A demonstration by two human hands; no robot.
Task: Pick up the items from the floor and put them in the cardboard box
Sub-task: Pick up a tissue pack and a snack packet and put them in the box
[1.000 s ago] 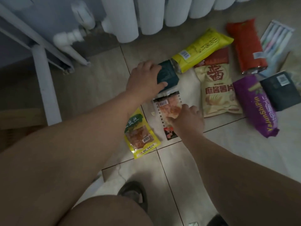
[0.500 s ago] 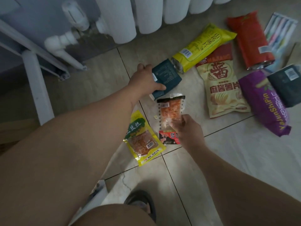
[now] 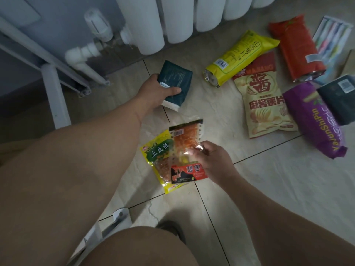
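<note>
My left hand (image 3: 153,94) grips a dark teal packet (image 3: 175,79) by its near end, lifted above the tiled floor. My right hand (image 3: 209,162) pinches a clear orange-and-red snack packet (image 3: 185,143), raised over a yellow-green snack packet (image 3: 156,150) that lies flat on the floor. Further right lie a long yellow packet (image 3: 240,54), a cream chip bag (image 3: 265,104), a purple bag (image 3: 315,121), an orange-red bag (image 3: 295,45) and a dark packet (image 3: 340,100). No cardboard box can be made out with certainty.
A white radiator (image 3: 172,16) with its valve and pipe (image 3: 84,52) runs along the wall ahead. A white metal frame leg (image 3: 55,96) stands at the left. A pack of toothbrushes (image 3: 332,33) lies at the far right. My knee and shoe (image 3: 172,229) are below.
Both hands have lifted their packets off the floor. The teal packet has risen and turned upright in my left hand; the orange packet has come toward me, over the yellow-green one.
</note>
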